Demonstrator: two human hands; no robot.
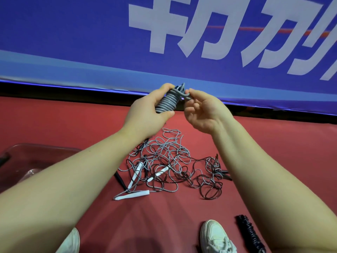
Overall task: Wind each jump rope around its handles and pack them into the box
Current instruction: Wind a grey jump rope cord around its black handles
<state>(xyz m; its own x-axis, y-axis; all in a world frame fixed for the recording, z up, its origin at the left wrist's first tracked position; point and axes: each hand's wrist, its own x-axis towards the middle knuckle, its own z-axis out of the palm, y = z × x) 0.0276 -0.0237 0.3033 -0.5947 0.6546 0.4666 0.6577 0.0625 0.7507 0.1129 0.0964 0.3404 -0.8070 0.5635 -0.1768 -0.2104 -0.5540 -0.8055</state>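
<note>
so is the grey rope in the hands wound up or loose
Wound, nearly done. The grey rope sits in tight coils in the left hand, while the right hand pinches its free end at the top.

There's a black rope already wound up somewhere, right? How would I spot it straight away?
Start at the red floor, then find the white shoe at the bottom right. The wound black jump rope lies just right of it, apart from the tangled pile: a tight, straight black coil, not loose loops.
</note>
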